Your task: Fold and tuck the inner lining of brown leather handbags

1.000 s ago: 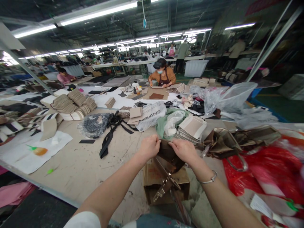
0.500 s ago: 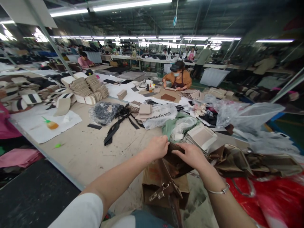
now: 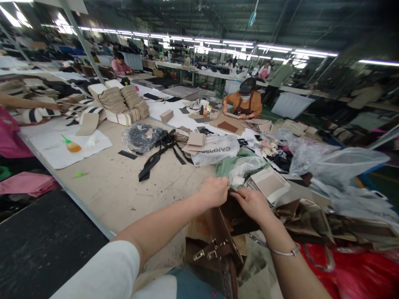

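Observation:
A dark brown leather bag with metal clasps hangs in front of me over a cardboard box. My left hand is closed in a fist on the bag's upper left edge. My right hand grips the bag's upper right edge, fingers curled, a silver bangle on the wrist. The bag's opening is hidden behind both hands. The two hands are close together at the top of the bag.
The long work table carries black straps, a white CARPISA bag, beige panel stacks, clear plastic bags and olive bags. Red plastic lies at right. A person in orange sits opposite; another arm reaches in at left.
My view has swung to the left and down. Both hands stayed gripping the bag's top edge, and the bag's clasps now hang lower in view.

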A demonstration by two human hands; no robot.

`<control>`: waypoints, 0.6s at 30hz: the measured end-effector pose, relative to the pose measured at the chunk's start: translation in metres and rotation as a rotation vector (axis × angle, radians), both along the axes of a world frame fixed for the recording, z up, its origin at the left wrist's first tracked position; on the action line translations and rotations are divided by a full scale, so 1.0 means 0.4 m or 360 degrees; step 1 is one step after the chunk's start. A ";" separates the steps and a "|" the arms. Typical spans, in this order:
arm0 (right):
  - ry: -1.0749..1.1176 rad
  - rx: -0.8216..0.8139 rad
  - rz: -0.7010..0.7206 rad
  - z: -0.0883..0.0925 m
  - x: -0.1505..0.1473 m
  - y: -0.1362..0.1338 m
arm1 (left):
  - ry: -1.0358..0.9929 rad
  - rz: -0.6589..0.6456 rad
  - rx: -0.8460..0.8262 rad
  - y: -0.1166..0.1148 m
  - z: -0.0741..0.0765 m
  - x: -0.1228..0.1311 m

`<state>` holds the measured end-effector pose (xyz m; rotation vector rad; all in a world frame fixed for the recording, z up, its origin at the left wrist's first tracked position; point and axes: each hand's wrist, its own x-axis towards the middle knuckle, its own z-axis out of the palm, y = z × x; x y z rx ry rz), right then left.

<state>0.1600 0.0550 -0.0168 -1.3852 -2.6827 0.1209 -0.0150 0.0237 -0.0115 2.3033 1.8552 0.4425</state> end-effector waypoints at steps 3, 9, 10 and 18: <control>-0.0015 0.0020 -0.0008 -0.001 -0.008 -0.002 | -0.0013 -0.0021 -0.0003 0.001 0.005 0.001; -0.0009 -0.0042 -0.0049 0.001 -0.010 -0.008 | -0.0005 -0.0010 -0.0030 0.001 0.005 0.001; 0.0016 -0.0104 -0.0039 0.004 -0.008 -0.009 | -0.0006 -0.0014 -0.0031 0.001 0.004 0.000; 0.0088 -0.0214 0.0021 0.018 -0.025 -0.006 | -0.0064 -0.0032 -0.0044 -0.003 0.004 -0.010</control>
